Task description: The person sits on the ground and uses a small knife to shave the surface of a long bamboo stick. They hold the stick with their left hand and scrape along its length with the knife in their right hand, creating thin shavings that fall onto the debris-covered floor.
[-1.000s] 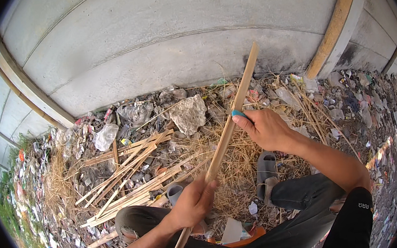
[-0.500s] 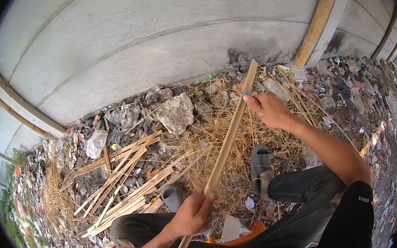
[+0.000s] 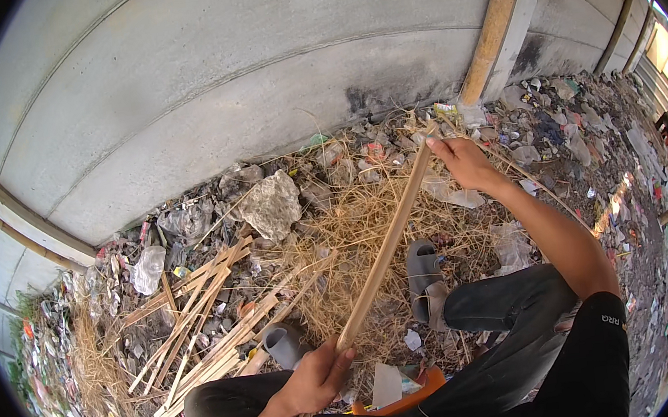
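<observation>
A long, pale split bamboo strip (image 3: 385, 255) slants across in front of me, its upper end away toward the wall. Near its lower part my left hand (image 3: 315, 381) is closed round it, and the tail of the strip runs on below that hand. My right hand (image 3: 463, 165) pinches the strip close to its far end, thumb on top; some of its fingers are hidden behind. Several similar strips (image 3: 223, 352) lie in a loose pile on the ground to the left. Dry straw-like shavings (image 3: 345, 239) spread beneath the held strip.
A grey concrete wall (image 3: 237, 33) with a wooden post (image 3: 494, 28) stands ahead. A rough rock (image 3: 272, 206) sits near its foot. Litter (image 3: 576, 129) covers the ground. My grey clogs (image 3: 423, 268) rest on either side of the strip; an orange object (image 3: 416, 397) is between my legs.
My right hand has slid up the strip, nearer to its far end. My left hand still holds the lower part. The whole view has shifted a little.
</observation>
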`<state>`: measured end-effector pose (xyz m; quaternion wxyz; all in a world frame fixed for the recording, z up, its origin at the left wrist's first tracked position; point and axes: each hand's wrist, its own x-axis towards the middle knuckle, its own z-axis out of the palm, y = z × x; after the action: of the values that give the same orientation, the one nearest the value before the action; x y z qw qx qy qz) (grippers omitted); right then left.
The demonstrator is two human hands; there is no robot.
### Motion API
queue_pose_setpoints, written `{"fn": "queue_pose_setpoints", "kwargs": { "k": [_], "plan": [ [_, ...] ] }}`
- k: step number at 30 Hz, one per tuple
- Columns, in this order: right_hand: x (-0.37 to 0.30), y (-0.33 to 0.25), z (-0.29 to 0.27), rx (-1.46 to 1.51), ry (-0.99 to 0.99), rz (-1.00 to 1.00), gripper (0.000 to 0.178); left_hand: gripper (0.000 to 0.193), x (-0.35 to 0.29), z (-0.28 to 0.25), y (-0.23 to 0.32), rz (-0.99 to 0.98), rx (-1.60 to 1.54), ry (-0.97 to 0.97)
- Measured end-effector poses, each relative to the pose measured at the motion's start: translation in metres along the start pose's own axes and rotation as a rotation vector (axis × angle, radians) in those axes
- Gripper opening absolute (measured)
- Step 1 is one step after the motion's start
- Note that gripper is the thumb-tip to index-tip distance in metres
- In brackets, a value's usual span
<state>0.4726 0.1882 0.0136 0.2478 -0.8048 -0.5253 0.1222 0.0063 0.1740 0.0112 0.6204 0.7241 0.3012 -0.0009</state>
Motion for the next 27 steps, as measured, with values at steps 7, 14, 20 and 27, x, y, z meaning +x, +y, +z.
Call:
{"fn": "queue_pose_setpoints", "kwargs": {
  "k": [7, 14, 20, 27],
  "plan": [
    [0.016, 0.122, -0.027, 0.041, 0.449, 0.315, 0.075, 0.026, 0.008, 0.011, -0.005, 0.140, 0.123, -0.060],
    [-0.026, 0.075, -0.055, 0.865, 0.323, 0.347, 0.063, 0.031, 0.001, 0.002, -0.018, -0.090, -0.204, -0.102],
    [-0.036, -0.042, -0.026, 0.911, 0.020, 0.255, 0.048, 0.028, 0.005, 0.008, 0.005, -0.033, -0.409, -0.119],
    [-0.043, -0.076, -0.009, 0.888, -0.181, 0.148, 0.035, 0.031, 0.017, 0.006, 0.005, -0.050, -0.423, -0.096]
  ]
}}
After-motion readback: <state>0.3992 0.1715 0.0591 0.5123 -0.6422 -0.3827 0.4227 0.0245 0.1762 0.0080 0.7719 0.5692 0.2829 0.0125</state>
